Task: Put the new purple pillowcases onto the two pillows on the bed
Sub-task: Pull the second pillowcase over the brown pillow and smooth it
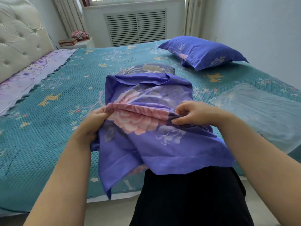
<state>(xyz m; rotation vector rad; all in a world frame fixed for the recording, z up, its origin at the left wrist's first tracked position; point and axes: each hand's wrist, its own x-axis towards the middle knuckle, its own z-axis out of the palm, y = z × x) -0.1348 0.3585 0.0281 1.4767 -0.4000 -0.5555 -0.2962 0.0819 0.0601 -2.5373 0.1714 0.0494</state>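
Pillowcase point(146, 101) lies at frame centre, partly drawn over second pillow point(146, 69); left hand point(96, 121) and right hand point(193, 113) each pinch its opening edge, spreading it for pulling; finished pillow point(202, 51) rests upper right

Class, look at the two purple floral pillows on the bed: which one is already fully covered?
The far purple floral pillow lying alone by the wall; the near one's pillowcase is only partly on, gripped by both hands.
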